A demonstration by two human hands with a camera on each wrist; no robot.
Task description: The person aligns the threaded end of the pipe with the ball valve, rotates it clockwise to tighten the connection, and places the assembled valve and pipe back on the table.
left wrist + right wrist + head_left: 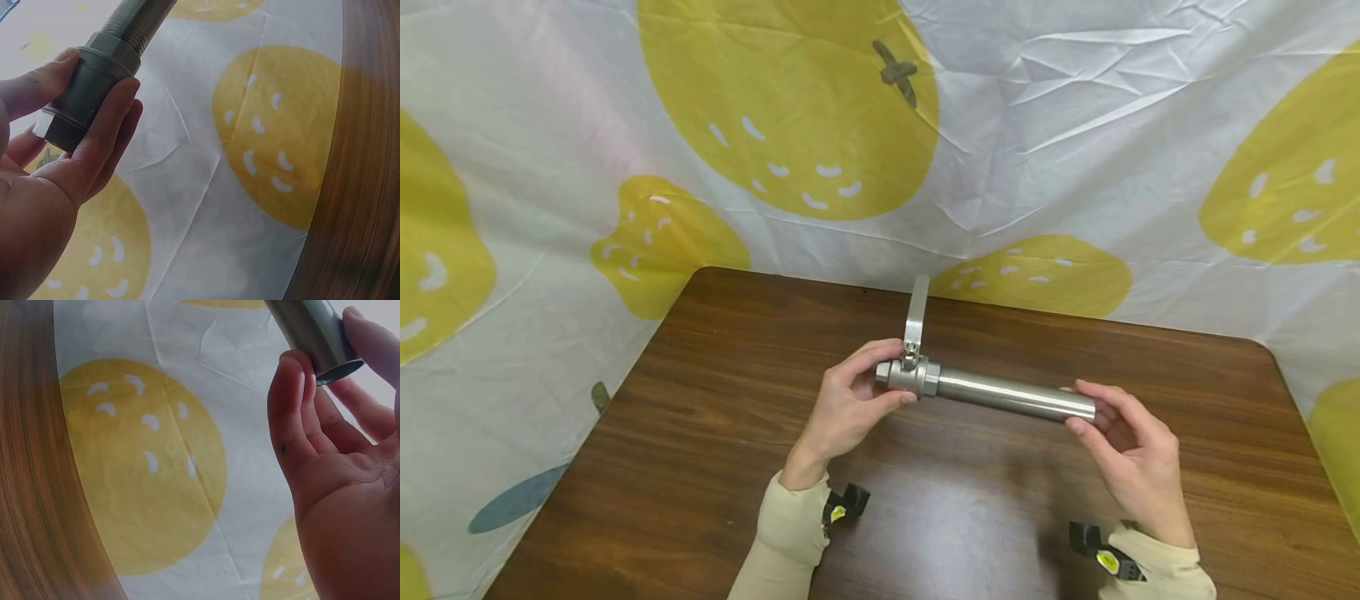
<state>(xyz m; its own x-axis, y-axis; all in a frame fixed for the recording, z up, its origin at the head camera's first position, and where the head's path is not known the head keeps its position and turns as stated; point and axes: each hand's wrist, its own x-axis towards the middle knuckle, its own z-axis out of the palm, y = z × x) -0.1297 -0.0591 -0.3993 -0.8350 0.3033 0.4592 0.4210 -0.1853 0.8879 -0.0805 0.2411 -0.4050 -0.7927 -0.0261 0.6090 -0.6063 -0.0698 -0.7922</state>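
Observation:
A metal ball valve (907, 377) with a flat lever handle (917, 308) is joined to a long steel pipe (1015, 394), the two held level above the table. My left hand (850, 406) grips the valve body, thumb on the near side and fingers on the far side. In the left wrist view, threads (119, 34) show where the pipe meets the valve's hex collar. At the other end, my right hand (1138, 458) pinches the pipe between thumb and fingers. The pipe's open end (340, 372) faces the palm in the right wrist view.
Below lies a brown wood-grain table (700, 467) with rounded back corners. A white cloth (1075, 150) printed with yellow fruit hangs behind and at the sides. Each wrist wears a small black camera mount, one on the left (844, 505) and one on the right (1105, 554).

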